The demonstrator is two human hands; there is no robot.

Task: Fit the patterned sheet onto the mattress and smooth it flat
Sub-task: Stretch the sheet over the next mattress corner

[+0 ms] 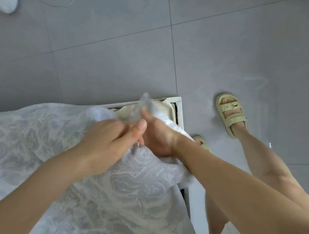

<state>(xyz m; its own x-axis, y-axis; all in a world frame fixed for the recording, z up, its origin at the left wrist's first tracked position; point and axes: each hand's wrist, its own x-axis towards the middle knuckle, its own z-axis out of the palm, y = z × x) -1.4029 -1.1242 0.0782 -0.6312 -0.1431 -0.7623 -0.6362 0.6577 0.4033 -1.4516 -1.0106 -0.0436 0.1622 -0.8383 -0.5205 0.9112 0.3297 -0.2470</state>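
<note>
The patterned sheet point(43, 140), white with a grey floral print, lies loosely over the mattress and fills the left and lower part of the head view. At the bed's far right corner a bit of cream mattress point(127, 111) shows uncovered. My left hand point(104, 141) and my right hand point(157, 133) are together at that corner, both closed on the bunched corner of the sheet, a fold of which sticks up above my fingers. Part of my right hand is hidden under the cloth.
The white bed frame point(180, 112) runs along the corner and down the right side. Grey floor tiles point(161, 49) surround the bed. My feet in pale sandals point(231, 115) stand right of the frame. White objects sit at the top corners.
</note>
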